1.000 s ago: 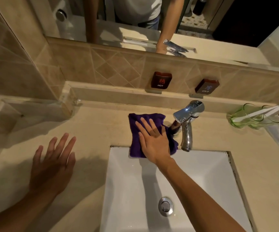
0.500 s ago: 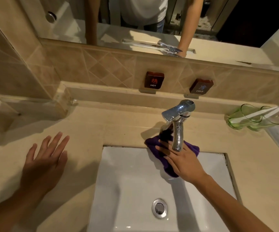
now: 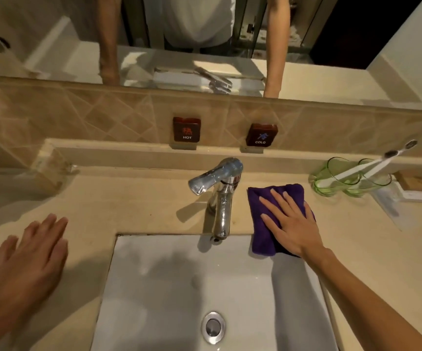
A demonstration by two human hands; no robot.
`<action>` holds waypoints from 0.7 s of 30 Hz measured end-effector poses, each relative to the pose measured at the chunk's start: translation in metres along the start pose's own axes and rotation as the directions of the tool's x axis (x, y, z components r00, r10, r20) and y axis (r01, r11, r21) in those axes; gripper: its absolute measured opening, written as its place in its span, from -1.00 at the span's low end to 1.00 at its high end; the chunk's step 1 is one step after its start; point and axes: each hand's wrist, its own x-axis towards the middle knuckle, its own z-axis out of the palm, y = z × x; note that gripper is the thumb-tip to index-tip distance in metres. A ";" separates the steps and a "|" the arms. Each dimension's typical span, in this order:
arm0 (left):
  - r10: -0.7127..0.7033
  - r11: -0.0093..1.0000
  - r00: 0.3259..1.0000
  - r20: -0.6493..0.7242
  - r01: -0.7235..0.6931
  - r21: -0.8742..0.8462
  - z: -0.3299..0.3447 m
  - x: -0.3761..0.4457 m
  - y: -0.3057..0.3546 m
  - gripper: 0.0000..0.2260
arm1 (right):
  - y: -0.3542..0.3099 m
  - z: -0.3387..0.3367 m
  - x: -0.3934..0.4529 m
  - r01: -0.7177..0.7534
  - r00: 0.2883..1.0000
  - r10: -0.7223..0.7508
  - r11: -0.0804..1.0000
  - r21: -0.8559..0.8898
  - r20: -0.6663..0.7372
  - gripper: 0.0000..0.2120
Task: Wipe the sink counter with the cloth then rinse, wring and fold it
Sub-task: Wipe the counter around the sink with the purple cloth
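1. Right hand [image 3: 292,224] is pressing flat on the cloth [image 3: 263,234], fingers straight and spread, palm down, nothing gripped.
2. Cloth is lying on the counter [image 3: 134,206] just right of the faucet [image 3: 221,198]; its near edge is overhanging the back right rim of the sink [image 3: 179,287]. Purple, plush terry texture, folded into a rough rectangle with a thick rounded fold along the near edge.
3. Left hand [image 3: 30,264] is sitting low over the counter left of the sink, fingers straight and slightly spread, holding nothing; cannot tell whether it is touching the surface. Slightly blurred.
4. The hands are well apart, with the sink and faucet between them.
5. Counter is showing as beige polished stone, smooth, with a raised ledge running along the back.
6. Sink is looking glossy white, rectangular with sloped walls, and a round chrome drain [image 3: 213,326] is sitting near the middle front.
7. Faucet is standing as a chrome cylindrical column, its spout angling down toward the basin and a rounded lever handle on top pointing left.
8. Two dark reddish-brown square plaques are sitting on the back ledge against the diagonal-patterned tan tile: HOT plaque [image 3: 187,129] and COLD plaque [image 3: 261,135].
9. Two green translucent glass cups [image 3: 352,179] are standing at the far right, touching each other, with white toothbrushes [image 3: 367,168] leaning out of them to the upper right.
10. Mirror [image 3: 205,39] above the tile is reflecting both forearms and a white shirt.
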 end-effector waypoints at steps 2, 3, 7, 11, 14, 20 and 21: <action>0.073 0.997 0.994 -0.077 -0.070 0.033 -0.006 0.004 0.041 -0.46 | -0.002 -0.001 0.008 -0.034 0.999 0.034 0.999 0.015 -0.009 -0.51; 0.094 0.995 0.991 -0.093 -0.092 0.025 -0.010 0.007 0.061 -0.48 | -0.002 -0.001 0.012 -0.044 0.999 0.045 0.999 0.023 -0.010 -0.52; 0.248 0.969 0.966 -0.077 -0.246 0.035 0.006 0.035 0.114 -0.52 | -0.013 -0.001 0.025 -0.101 0.994 0.102 0.994 0.030 -0.030 -0.49; 0.315 0.943 0.946 -0.079 -0.303 0.140 0.033 0.054 0.128 -0.53 | -0.027 0.002 0.031 -0.105 0.993 0.107 0.994 0.030 -0.047 -0.47; 0.350 0.922 0.926 -0.141 -0.314 0.227 0.037 0.054 0.131 -0.55 | -0.042 0.003 0.039 -0.060 0.997 0.060 0.998 0.003 -0.051 -0.49; 0.294 0.929 0.956 0.014 -0.289 0.230 0.025 0.057 0.135 -0.51 | -0.085 0.011 0.068 0.082 0.994 -0.081 0.997 0.009 -0.074 -0.53; 0.288 0.931 0.957 0.031 -0.288 0.224 0.024 0.057 0.134 -0.50 | -0.084 0.013 0.068 0.075 0.994 -0.074 0.997 0.007 -0.083 -0.53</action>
